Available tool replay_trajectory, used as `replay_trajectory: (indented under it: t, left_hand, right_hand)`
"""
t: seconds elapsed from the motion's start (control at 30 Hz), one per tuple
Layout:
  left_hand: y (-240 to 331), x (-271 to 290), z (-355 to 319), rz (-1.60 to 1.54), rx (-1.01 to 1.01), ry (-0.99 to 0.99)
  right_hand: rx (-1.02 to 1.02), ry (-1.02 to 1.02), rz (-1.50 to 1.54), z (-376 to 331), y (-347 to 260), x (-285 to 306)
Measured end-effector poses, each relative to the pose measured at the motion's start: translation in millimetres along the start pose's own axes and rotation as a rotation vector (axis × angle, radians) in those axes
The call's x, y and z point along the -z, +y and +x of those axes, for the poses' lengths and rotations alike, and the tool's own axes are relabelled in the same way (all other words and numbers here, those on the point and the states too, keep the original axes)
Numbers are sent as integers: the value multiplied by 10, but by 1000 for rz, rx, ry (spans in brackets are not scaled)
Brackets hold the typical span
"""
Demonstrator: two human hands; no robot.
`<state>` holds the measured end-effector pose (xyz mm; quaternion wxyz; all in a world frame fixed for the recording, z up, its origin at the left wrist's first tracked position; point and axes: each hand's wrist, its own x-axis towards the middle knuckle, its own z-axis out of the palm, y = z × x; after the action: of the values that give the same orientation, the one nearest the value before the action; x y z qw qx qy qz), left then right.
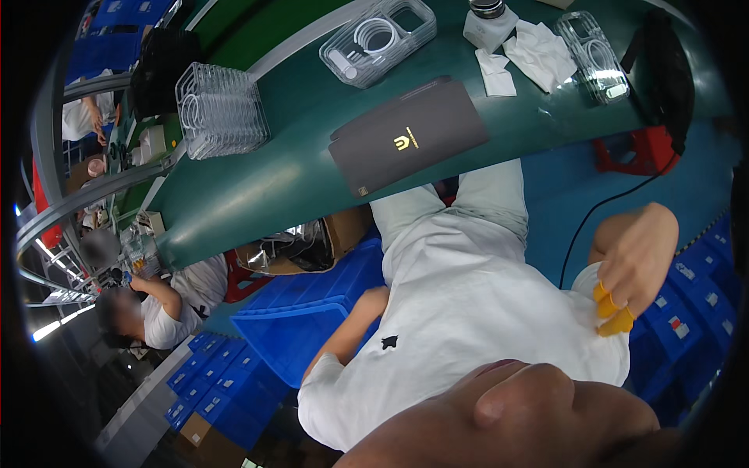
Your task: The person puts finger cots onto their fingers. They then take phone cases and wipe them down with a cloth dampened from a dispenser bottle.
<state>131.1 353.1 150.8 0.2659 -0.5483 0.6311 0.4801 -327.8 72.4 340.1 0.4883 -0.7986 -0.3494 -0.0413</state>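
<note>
Dark box [409, 136] lies on tabletop [234, 203], long axis roughly along near edge, ahead of nearer left hand [374, 301]; its fingers hidden, can't tell state. Right hand [641, 257] curls, contents unclear.

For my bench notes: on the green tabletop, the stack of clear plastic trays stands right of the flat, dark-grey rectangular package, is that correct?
Not quite: the head view shows the stack of clear plastic trays left of the dark-grey package on the green tabletop.
</note>
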Motion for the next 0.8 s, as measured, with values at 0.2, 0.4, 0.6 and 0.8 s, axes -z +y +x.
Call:
replay_trajectory:
  t: [0.2,0.4,0.6,0.8]
  left_hand:
    - [27,-87,78,-137,118,7]
    - [119,-175,157,-286,225,-7]
    - [6,-26,231,-411,344,9]
    - [-42,56,339,-557,455,22]
  right_hand:
    - [-1111,922,-170,-272,809,130]
    - [-1474,1306,-642,-367,1586,103]
    - [-1589,1254,-888,-452,1721,129]
    - [-1392,1320,-967,-583,1663,150]
